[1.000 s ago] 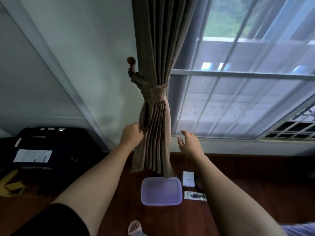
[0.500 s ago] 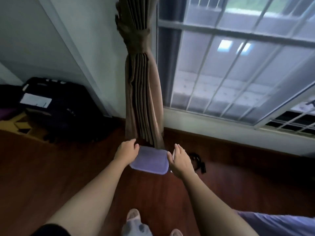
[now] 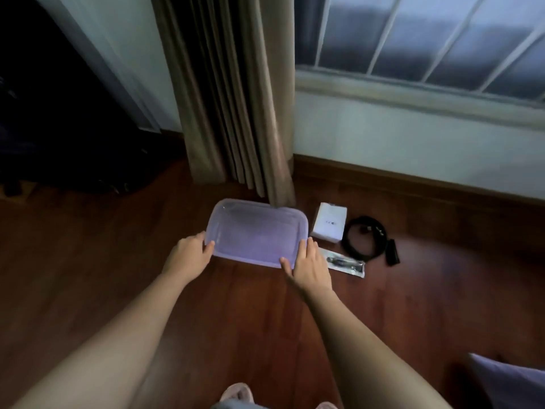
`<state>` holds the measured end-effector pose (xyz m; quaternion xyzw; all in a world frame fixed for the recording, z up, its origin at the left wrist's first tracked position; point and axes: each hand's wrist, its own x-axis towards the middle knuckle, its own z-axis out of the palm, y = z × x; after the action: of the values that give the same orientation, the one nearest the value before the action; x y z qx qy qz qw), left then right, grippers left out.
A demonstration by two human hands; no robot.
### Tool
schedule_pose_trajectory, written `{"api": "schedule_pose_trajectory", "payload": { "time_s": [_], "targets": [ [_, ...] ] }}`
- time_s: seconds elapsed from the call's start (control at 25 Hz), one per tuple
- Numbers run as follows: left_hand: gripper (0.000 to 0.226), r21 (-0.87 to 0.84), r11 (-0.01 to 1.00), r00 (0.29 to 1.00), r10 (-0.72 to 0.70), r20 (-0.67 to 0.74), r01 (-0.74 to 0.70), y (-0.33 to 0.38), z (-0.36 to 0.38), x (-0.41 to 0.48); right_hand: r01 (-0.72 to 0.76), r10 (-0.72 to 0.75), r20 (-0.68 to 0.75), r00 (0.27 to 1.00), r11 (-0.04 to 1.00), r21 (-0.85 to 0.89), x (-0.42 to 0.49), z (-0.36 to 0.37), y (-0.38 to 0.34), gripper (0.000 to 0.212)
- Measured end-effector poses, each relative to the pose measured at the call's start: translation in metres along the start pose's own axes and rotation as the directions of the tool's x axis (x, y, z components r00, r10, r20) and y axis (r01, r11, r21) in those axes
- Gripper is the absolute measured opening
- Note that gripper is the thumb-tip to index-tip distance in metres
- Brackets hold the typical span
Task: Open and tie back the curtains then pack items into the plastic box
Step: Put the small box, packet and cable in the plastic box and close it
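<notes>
Plastic box (image 3: 256, 231): one, pale lilac, translucent, rectangular with rounded corners, lid on, contents not discernible. It lies flat on the wooden floor (image 3: 88, 261) near the floor's far edge, just in front of the skirting board (image 3: 413, 180) below the window (image 3: 413, 39). Left hand (image 3: 188, 255): at the box's left end, fingers curled over that end and thumb laid on the lid at the near left corner, gripping it. Right hand (image 3: 309, 264): set against the near right corner, fingers fairly straight along the right end, thumb spread onto the near edge; it presses rather than wraps. Curtain (image 3: 230, 98): beige, pleated, gathered into a narrow column hanging to the floor directly behind the box; the lowest pleat meets the box's far rim in this view, actual contact not determinable. White carton (image 3: 329, 222): small and flat, on the floor just beside the box's far right corner. Clear packet (image 3: 345, 262): holds a dark item and lies just right of the right hand. Black cable (image 3: 365, 239): coiled, beyond the packet and beside the carton, with a black plug block (image 3: 392, 255) at its right. Dark bag (image 3: 59, 128): against the floor's far left edge, detail lost in shadow. Slipper (image 3: 237, 394): pink, at the near edge of the floor. Purple cloth (image 3: 507, 379): near right corner.
</notes>
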<state>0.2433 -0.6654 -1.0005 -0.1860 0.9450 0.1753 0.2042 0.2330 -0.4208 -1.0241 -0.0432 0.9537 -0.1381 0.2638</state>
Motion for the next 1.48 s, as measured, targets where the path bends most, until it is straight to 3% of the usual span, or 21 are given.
{"api": "schedule_pose_trajectory", "payload": {
  "time_s": [0.16,0.28,0.36,0.44,0.56,0.68,0.8,0.92,1.12,1.32,1.48],
  "targets": [
    [0.042,-0.001,1.000,0.998,-0.012,-0.061,0.012,-0.030,0.097,0.094,-0.051,0.044,-0.069,0.997,0.994,-0.095,0.090,0.084,0.038,0.084],
    [0.057,-0.057,0.991,0.984,-0.131,-0.119,0.125,-0.047,0.139,0.148,-0.095,0.079,-0.155,0.985,0.990,-0.105,0.137,0.120,0.056,0.089],
    [0.066,-0.141,0.969,0.969,-0.218,-0.114,0.201,-0.053,0.162,0.170,-0.125,0.116,-0.196,0.974,0.992,-0.033,0.159,0.141,0.063,0.091],
    [0.064,-0.240,0.942,0.961,-0.261,-0.089,0.233,-0.055,0.176,0.183,-0.130,0.162,-0.200,0.966,0.978,0.164,0.173,0.155,0.064,0.090],
    [0.050,-0.312,0.929,0.965,-0.243,-0.101,0.201,-0.066,0.177,0.188,-0.088,0.165,-0.149,0.975,0.903,0.419,0.178,0.160,0.061,0.086],
    [0.043,-0.372,0.915,0.985,-0.173,-0.011,0.156,-0.090,0.161,0.172,0.004,0.049,-0.114,0.992,0.905,0.426,0.149,0.151,0.069,0.084],
    [0.045,-0.579,0.804,0.982,-0.034,0.184,0.137,-0.090,0.155,0.133,0.095,-0.031,-0.161,0.986,0.910,0.405,0.097,0.149,0.106,0.082],
    [0.066,-0.519,0.851,0.965,0.067,0.254,0.078,-0.060,0.188,0.101,0.086,0.007,-0.240,0.971,0.924,0.372,0.048,0.154,0.170,0.078],
    [0.029,-0.424,0.881,0.905,0.338,0.257,-0.209,0.019,0.263,0.081,-0.050,0.183,-0.311,0.933,0.919,0.391,-0.020,0.180,0.283,0.070],
    [0.028,-0.341,0.913,0.911,0.320,0.259,-0.224,0.054,0.300,0.059,-0.065,0.209,-0.314,0.926,0.908,0.414,-0.044,0.202,0.330,0.069],
    [0.041,-0.125,0.965,0.946,0.251,0.206,-0.229,0.062,0.300,0.049,-0.014,0.225,-0.356,0.907,0.860,0.509,-0.042,0.205,0.335,0.067]
  ]
}}
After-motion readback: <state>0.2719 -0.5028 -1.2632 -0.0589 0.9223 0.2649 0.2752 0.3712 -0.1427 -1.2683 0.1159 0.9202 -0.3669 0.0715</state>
